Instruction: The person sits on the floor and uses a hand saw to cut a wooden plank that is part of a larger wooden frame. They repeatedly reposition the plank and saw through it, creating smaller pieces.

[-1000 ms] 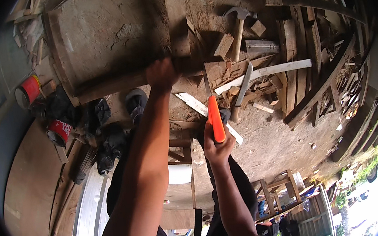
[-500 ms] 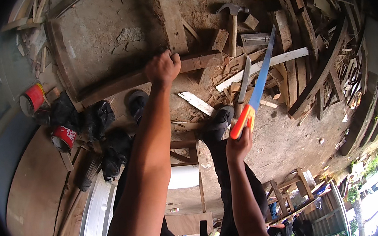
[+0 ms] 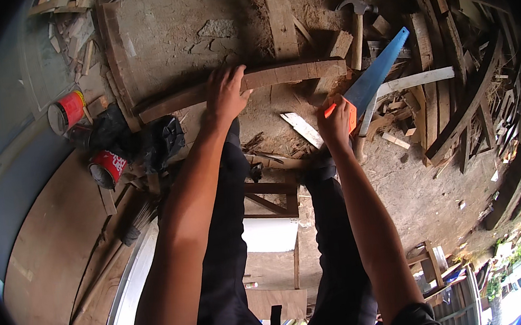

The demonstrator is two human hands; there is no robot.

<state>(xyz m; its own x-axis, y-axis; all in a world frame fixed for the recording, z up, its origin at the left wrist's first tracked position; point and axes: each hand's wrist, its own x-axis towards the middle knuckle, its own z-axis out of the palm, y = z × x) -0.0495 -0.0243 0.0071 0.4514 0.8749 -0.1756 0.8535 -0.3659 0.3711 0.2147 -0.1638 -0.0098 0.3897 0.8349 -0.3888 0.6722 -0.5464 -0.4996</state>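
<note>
A long brown wooden beam (image 3: pixel 295 71) lies crosswise before me, just off the ground. My left hand (image 3: pixel 227 97) grips it near the middle, fingers over its far edge and thumb out to the right. Close to the beam's right end, my right hand (image 3: pixel 334 124) is wrapped round the orange handle of a handsaw (image 3: pixel 377 70). Its blue blade points away and to the right, apart from the beam. Beneath the saw lies a long knife (image 3: pixel 366 121) with a wooden handle, partly covered by the blade.
A claw hammer (image 3: pixel 357 31) rests beyond the beam's right end. Scrap boards (image 3: pixel 427 71) are piled at the right, with a white strip (image 3: pixel 415 80) among them. Two red cans (image 3: pixel 70 110) and a black plastic bag (image 3: pixel 167 140) sit at the left.
My right hand has brought the saw forward towards the beam, and the blade has turned to show its broad side. My left hand has loosened from a fist and shifted left along the beam.
</note>
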